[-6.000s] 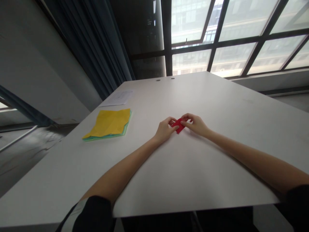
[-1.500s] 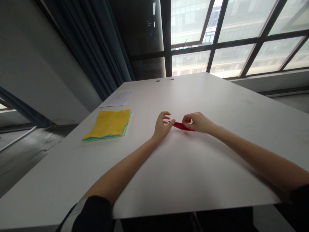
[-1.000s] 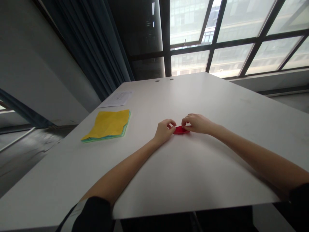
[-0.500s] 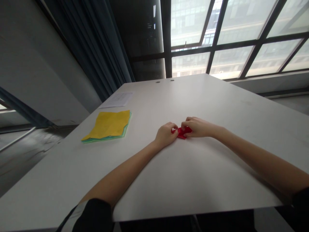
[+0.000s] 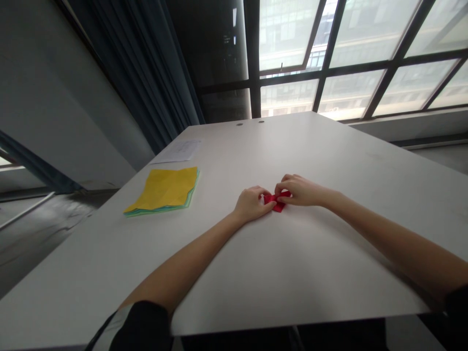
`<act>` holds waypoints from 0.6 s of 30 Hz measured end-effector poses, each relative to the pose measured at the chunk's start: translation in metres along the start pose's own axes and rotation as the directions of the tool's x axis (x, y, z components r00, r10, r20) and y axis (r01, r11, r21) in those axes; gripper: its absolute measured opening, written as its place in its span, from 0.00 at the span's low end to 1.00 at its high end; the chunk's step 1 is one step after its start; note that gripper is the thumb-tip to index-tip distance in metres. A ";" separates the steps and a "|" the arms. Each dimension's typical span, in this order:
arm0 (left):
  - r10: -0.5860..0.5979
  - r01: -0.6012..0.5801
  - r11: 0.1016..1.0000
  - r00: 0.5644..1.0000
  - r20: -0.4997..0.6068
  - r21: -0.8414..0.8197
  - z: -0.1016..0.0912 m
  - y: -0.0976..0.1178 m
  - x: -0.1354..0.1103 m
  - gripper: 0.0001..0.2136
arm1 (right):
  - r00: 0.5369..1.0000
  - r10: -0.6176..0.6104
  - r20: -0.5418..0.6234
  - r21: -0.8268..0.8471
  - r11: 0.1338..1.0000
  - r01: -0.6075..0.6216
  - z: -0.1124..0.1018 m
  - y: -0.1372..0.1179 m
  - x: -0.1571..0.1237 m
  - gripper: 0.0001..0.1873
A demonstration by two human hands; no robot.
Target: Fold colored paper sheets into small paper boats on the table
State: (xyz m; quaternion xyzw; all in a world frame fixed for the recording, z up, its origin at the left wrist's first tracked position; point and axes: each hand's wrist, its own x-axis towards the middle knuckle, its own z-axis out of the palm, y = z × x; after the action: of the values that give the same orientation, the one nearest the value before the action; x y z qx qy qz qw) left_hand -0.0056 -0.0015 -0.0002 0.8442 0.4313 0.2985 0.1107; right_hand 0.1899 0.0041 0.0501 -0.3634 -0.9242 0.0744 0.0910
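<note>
A small piece of folded red paper (image 5: 279,207) lies on the white table in the middle of the head view, between my two hands. My left hand (image 5: 253,204) grips its left part, the thumb pressed on the near side and the fingers curled beyond it. From the right, my right hand (image 5: 298,190) pinches the upper right part between thumb and fingers. Both hands partly cover the paper, so its full folded shape is hidden.
On the left of the white table (image 5: 234,273) rests a stack of coloured paper (image 5: 166,187), yellow on top with green and blue below. Behind it lies a printed white sheet (image 5: 177,151). Two round grommets sit near the far edge, before the windows.
My left thumb has shifted right across the red paper. My right thumb has moved up and inward onto it, and more of the paper's lower tip shows.
</note>
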 end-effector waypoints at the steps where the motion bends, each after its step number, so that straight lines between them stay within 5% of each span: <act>1: 0.004 -0.004 1.000 1.000 0.001 0.007 0.000 0.000 0.000 0.12 | 1.000 0.004 -0.009 0.001 1.000 -0.004 -0.001 0.000 0.000 0.08; 7: 0.028 -0.029 0.999 0.999 0.022 0.030 -0.001 0.001 0.000 0.15 | 0.999 0.001 -0.036 -0.007 1.000 -0.001 -0.002 0.001 0.002 0.08; 13: 0.081 -0.083 0.993 0.996 0.024 0.089 -0.013 -0.004 0.004 0.34 | 0.994 0.023 -0.107 -0.059 0.998 -0.029 -0.010 0.010 0.000 0.09; 18: -0.063 0.013 0.956 0.985 0.159 0.293 -0.013 -0.018 0.003 0.43 | 0.970 0.111 -0.218 -0.159 0.976 -0.148 -0.019 0.048 0.002 0.10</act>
State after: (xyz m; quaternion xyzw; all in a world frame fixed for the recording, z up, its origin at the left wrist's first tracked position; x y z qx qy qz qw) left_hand -0.0240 0.0109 0.0032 0.8648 0.4759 0.1580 0.0269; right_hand 0.2246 0.0418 0.0595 -0.4355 -0.8868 -0.0393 0.1497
